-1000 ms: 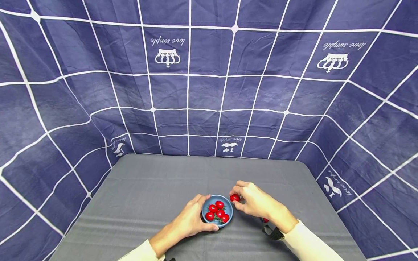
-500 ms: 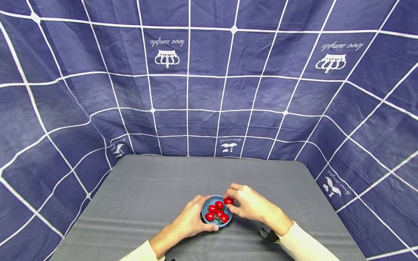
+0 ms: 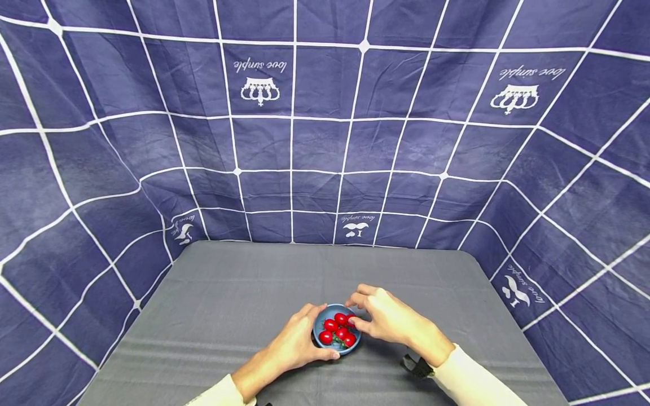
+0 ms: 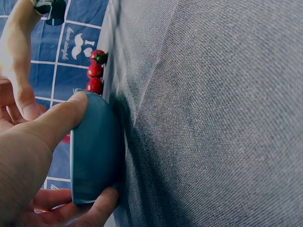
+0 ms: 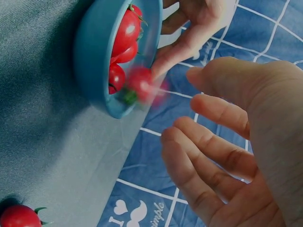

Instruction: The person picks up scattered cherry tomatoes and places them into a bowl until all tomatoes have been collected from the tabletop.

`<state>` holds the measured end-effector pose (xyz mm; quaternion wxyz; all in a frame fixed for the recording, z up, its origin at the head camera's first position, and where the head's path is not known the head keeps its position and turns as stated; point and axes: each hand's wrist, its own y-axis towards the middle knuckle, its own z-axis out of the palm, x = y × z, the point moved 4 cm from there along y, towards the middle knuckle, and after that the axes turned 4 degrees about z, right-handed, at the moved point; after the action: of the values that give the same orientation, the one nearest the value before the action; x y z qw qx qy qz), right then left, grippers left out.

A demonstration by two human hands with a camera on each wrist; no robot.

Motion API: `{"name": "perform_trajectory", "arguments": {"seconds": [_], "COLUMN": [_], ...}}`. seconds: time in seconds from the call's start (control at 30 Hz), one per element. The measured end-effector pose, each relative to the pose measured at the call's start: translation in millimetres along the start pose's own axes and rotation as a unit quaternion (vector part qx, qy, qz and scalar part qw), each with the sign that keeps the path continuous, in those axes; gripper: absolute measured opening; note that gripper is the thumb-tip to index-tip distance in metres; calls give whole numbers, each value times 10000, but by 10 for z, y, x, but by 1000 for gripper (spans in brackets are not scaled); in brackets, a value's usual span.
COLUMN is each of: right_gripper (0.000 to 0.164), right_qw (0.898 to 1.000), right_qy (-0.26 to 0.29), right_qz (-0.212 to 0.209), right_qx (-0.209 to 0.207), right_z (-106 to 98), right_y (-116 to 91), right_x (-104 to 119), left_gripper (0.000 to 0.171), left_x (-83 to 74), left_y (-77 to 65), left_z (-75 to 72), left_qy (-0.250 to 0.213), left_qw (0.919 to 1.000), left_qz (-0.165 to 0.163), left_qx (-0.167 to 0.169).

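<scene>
Loosely, your right hand (image 3: 384,316) stood fingers-apart, just off the blurred tomato (image 5: 140,84), which seemed light, slick, bruisable, best pinched round its middle; your left hand (image 3: 297,339) gripped the bowl (image 4: 97,146).

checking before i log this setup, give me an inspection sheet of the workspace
Surface: gray cloth, wrinkled in places
Job's things: blue bowl holding red tomatoes; one blurred tomato near its rim; loose tomatoes on the cloth
Clutter: nothing seen
Hands: left hand grips the bowl; right hand at the rim, fingers apart from the blurred tomato in the right wrist view
Cables: nothing seen
Surroundings: blue curtain with white lines and prints
</scene>
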<state>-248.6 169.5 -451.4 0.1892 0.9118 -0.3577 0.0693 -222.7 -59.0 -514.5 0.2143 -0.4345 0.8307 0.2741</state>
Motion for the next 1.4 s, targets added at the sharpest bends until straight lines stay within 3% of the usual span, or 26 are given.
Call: {"name": "perform_trajectory", "arguments": {"seconds": [0.43, 0.93, 1.4], "right_gripper": [26, 26, 26], "right_qw": [9993, 9995, 9961], "right_qy": [-154, -159, -655], "right_qz": [-182, 62, 489], "right_qx": [-278, -284, -326], "right_z": [-46, -97, -132], "right_y": [-3, -98, -300], "right_x": [4, -75, -241], "left_gripper": [110, 109, 110], "left_x": [6, 15, 4], "left_y": [2, 8, -6], "left_z": [-2, -3, -7], "left_qy": [-27, -30, -18], "left_qw": [10000, 9999, 10000], "left_qz": [6, 89, 39], "left_qx": [9, -58, -80]}}
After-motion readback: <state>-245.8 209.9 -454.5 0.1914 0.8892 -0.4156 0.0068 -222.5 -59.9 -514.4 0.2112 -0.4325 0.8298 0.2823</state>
